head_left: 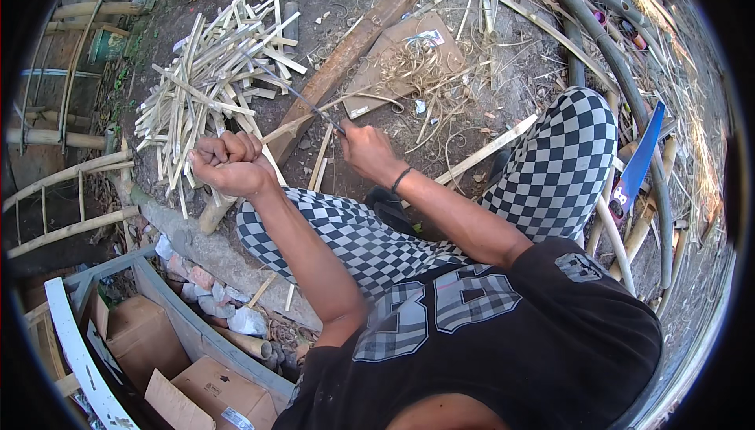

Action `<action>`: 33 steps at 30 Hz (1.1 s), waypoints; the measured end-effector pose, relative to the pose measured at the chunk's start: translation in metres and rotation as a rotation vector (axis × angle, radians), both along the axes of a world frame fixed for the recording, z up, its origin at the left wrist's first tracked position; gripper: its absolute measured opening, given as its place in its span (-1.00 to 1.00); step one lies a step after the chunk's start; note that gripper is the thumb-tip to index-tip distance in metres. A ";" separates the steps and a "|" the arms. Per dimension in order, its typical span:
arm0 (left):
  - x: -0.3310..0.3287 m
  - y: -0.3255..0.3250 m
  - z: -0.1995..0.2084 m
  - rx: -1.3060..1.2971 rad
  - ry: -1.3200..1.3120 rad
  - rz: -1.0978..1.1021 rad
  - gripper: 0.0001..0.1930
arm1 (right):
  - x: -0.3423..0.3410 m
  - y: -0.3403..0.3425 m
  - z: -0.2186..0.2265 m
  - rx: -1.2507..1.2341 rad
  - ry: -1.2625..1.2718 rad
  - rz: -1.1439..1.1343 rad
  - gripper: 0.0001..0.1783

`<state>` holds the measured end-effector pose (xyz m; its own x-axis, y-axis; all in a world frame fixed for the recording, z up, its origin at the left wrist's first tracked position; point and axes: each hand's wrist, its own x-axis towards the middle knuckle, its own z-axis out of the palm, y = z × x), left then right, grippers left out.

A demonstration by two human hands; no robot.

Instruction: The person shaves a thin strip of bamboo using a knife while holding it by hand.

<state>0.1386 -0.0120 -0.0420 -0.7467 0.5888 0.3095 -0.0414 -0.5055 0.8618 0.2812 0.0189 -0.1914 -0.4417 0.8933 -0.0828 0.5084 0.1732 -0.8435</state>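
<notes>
Packed bare ground [543,60] spread under a seated person, strewn with split bamboo and scraps. At the far left ran bamboo rails [71,231], and below them two cardboard boxes [141,336] sat within a grey wooden frame [212,332]. Next came a loose heap of pale bamboo strips [208,76], lying crosswise over one another. Just beside its near edge was the left hand [232,164], palm turned up, its fingers curled tightly around the end of a bamboo strip [289,128]. That strip reached rightward from the fist, over a long squared wooden beam [377,25], toward the other hand. Against it lay the thin blade of a knife [321,113], its dark handle clenched by the right hand [367,151], with a dark band [401,178] around the wrist. Beyond, curly bamboo shavings [417,64] covered part of a flattened cardboard sheet [368,88]. Farther right rose a knee in checked trousers [554,155], and past it stood a blue-bladed handsaw [643,151], tilted beside a long curved pole [621,68]
</notes>
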 end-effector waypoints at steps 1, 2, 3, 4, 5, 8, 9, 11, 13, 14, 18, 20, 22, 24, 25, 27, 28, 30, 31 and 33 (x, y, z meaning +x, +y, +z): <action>0.002 0.002 0.000 0.002 0.014 -0.009 -0.54 | 0.002 -0.001 0.002 0.046 0.034 0.027 -0.78; 0.002 0.003 0.000 -0.015 0.028 0.014 -0.54 | -0.002 0.003 -0.032 0.045 -0.030 0.005 -0.78; 0.002 0.003 0.000 -0.015 0.031 0.012 -0.54 | 0.001 0.007 -0.060 -0.007 -0.070 -0.081 -0.78; 0.002 0.005 0.000 -0.006 -0.016 0.026 -0.54 | 0.011 0.017 -0.097 -0.053 -0.110 -0.173 -0.78; 0.025 0.032 0.007 0.031 -0.086 -0.039 -0.53 | 0.053 0.060 -0.176 0.053 -0.254 0.021 -0.76; 0.005 0.006 -0.010 -0.004 0.023 -0.022 -0.53 | 0.032 0.032 -0.128 -0.294 -0.272 -0.097 -0.76; 0.006 0.008 -0.007 -0.006 0.024 -0.027 -0.53 | 0.025 0.025 -0.118 -0.292 -0.260 -0.061 -0.75; 0.012 0.013 -0.002 -0.007 0.027 0.065 -0.52 | 0.016 0.011 -0.091 -0.295 -0.211 -0.058 -0.73; 0.010 0.014 -0.001 -0.010 0.025 0.087 -0.49 | 0.013 0.002 -0.063 -0.114 -0.095 -0.129 -0.73; 0.005 0.014 -0.004 0.010 0.004 0.133 -0.47 | 0.015 0.002 -0.063 -0.077 -0.061 -0.070 -0.76; 0.008 0.014 -0.003 0.028 -0.045 0.247 -0.44 | 0.031 0.006 -0.099 -0.084 -0.148 -0.092 -0.71; 0.009 0.014 -0.004 0.001 -0.056 0.308 -0.43 | 0.042 0.014 -0.126 -0.393 -0.321 -0.148 -0.67; 0.010 0.013 -0.003 0.015 -0.072 0.306 -0.42 | 0.044 0.013 -0.139 -0.398 -0.295 -0.180 -0.64; 0.012 0.012 -0.001 0.048 -0.104 0.291 -0.42 | 0.038 0.014 -0.145 -0.305 -0.312 -0.182 -0.59; 0.012 0.013 0.001 0.055 -0.099 0.289 -0.42 | 0.037 0.016 -0.145 -0.299 -0.305 -0.184 -0.59; 0.009 0.012 0.005 0.010 -0.222 0.419 -0.43 | 0.036 0.018 -0.138 -0.754 0.249 -0.306 -0.58; 0.004 0.010 0.006 0.073 -0.277 0.420 -0.45 | 0.033 0.018 -0.126 -0.892 0.494 -0.422 -0.56; -0.009 0.000 0.007 0.141 -0.409 0.415 -0.46 | 0.027 0.023 -0.097 -0.888 0.638 -0.521 -0.54; -0.018 -0.005 0.003 0.196 -0.473 0.374 -0.45 | 0.027 0.027 -0.079 -0.890 0.774 -0.621 -0.52; -0.037 -0.014 -0.011 0.262 -0.510 0.303 -0.43 | 0.036 0.040 -0.037 -0.879 0.893 -0.632 -0.47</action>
<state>0.1017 -0.0255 -0.0533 -0.9591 0.2821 -0.0227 -0.2352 -0.7502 0.6180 0.3168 0.0589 -0.2283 -0.1892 0.7618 -0.6196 -0.4572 -0.6268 -0.6310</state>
